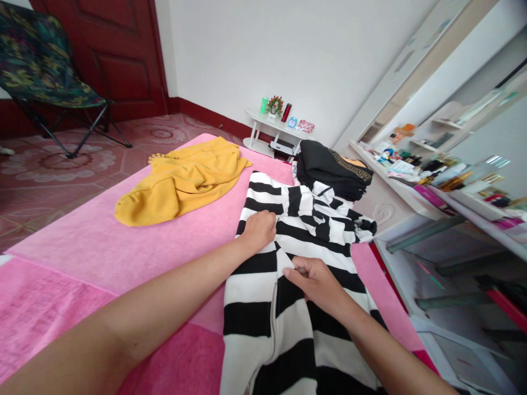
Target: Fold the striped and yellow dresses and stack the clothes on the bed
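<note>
Head view: the striped jacket [288, 285] lies flat on the pink bed [102, 241]. The left hand [258, 230] is curled, bunching cloth near the collar; the right hand [315, 280] pinches the front beside the zip. An uneven tug could likely wrinkle the panels or skew the zip.

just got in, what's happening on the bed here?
A person has a black-and-white striped zip garment laid flat on the pink bed cover. The left hand presses a closed fist on the cloth left of the zip; the right hand pinches the fabric at the zip line. A yellow garment lies crumpled further back, and a folded black one sits at the far edge.
</note>
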Demonstrator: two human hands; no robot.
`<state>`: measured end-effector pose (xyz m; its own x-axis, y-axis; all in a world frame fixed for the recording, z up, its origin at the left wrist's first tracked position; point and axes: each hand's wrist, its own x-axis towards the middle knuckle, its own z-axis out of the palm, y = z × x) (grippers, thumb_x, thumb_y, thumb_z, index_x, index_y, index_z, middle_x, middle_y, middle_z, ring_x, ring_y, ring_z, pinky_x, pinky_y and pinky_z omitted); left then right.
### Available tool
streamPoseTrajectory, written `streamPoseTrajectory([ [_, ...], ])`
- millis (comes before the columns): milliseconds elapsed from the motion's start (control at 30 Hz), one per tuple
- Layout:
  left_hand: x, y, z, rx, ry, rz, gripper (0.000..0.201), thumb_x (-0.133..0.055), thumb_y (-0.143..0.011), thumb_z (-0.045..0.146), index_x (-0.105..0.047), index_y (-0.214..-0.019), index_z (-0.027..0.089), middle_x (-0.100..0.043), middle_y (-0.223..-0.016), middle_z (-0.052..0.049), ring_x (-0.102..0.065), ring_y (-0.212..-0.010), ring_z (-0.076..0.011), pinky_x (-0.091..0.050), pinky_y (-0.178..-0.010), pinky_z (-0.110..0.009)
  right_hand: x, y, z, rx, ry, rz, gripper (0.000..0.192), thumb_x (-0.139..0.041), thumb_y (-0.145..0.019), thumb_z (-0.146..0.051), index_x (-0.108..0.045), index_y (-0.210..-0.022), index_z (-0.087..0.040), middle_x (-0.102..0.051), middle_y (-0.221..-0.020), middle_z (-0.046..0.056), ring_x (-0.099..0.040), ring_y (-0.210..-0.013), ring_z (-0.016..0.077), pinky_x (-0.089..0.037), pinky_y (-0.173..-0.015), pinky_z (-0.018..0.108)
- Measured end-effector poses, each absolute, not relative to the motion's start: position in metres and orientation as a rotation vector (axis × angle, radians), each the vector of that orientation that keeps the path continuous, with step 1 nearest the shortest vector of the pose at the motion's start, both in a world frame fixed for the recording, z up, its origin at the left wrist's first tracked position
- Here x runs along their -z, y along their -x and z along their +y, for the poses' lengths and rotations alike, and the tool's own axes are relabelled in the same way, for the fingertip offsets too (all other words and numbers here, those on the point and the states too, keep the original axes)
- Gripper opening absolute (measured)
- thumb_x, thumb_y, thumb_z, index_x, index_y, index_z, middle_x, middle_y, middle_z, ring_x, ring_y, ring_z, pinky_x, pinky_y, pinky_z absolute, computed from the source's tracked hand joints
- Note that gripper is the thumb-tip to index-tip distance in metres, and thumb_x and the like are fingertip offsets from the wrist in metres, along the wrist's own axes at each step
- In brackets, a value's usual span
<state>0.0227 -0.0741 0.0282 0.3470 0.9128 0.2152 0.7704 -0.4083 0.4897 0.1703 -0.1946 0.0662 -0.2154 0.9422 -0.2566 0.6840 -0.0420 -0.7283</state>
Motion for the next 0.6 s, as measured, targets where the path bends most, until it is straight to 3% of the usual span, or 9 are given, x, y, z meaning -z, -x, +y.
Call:
streamPoseTrajectory([
  [200,-0.025,-0.018,-0.064,-0.699,-2.318,1.361,0.027,-0.042,-0.085,0.013,-0.067,-0.077,0.017,-0.060,-0.081,-0.007,-0.059,-0.078,-0.0186,-0.046,-0.074,-0.030,-0.063,-0.205,-0.171,-1.440,1.720,-1.839,0.039,-0.049,-0.082,-0.050,-0.049,-0.060,-0.018,-0.052,-0.046,-0.003,-0.047,-0.036,0.0084,-0.031,-0.037,0.018],
  [367,-0.015,-0.018,-0.061,-0.867,-2.309,1.288,0.028,-0.041,-0.080,0.002,-0.064,-0.081,0.017,-0.056,-0.090,-0.006,-0.053,-0.085,-0.0173,-0.046,-0.076,-0.029,-0.052,-0.277,-0.081,-0.608,1.766,-1.388,0.018,-0.057,-0.073,-0.034,-0.058,-0.080,-0.018,-0.064,-0.075,0.003,-0.061,-0.065,0.0135,-0.047,-0.051,0.021],
  [433,-0.011,-0.020,-0.060,-0.930,-2.325,1.238,0.028,-0.041,-0.079,0.001,-0.064,-0.084,0.017,-0.055,-0.092,-0.006,-0.051,-0.088,-0.0182,-0.046,-0.079,-0.031,-0.045,-0.298,-0.048,-0.515,1.794,-1.322,0.013,-0.058,-0.069,-0.026,-0.057,-0.079,-0.017,-0.064,-0.078,0.004,-0.062,-0.070,0.0146,-0.051,-0.058,0.024],
  [600,-0.007,-0.021,-0.059,-0.953,-2.327,1.190,0.028,-0.042,-0.081,0.002,-0.063,-0.088,0.018,-0.053,-0.095,-0.005,-0.049,-0.090,-0.0180,-0.046,-0.080,-0.031,-0.037,-0.306,-0.005,-0.616,1.895,-1.360,0.015,-0.065,-0.064,-0.026,-0.060,-0.073,-0.016,-0.054,-0.049,-0.002,-0.050,-0.040,0.0108,-0.043,-0.039,0.023],
])
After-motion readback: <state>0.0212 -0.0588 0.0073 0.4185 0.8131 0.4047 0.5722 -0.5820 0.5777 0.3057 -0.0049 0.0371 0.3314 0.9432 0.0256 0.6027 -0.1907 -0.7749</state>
